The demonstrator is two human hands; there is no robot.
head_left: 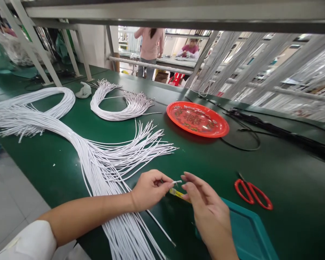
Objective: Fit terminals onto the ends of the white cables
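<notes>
Between thumb and forefinger, my left hand [148, 191] pinches a white cable near its end [178, 182]. My right hand [209, 209] is just to the right, its thumb and forefinger close to that cable end and slightly apart. A slim yellow tool [178, 194] with a clear tip runs from under the right fingers toward the left hand; its exact kind is not plain. Under my left forearm a thick bundle of white cables [89, 155] fans out over the green table [184, 159].
Red-handled scissors [250, 191] lie to the right, beside a teal tray [253, 220]. Further back are a red oval tray [224, 127], a curled cable bundle [108, 113] and black cables [284, 131]. A metal shelf [178, 12] spans overhead. Two people are beyond the table.
</notes>
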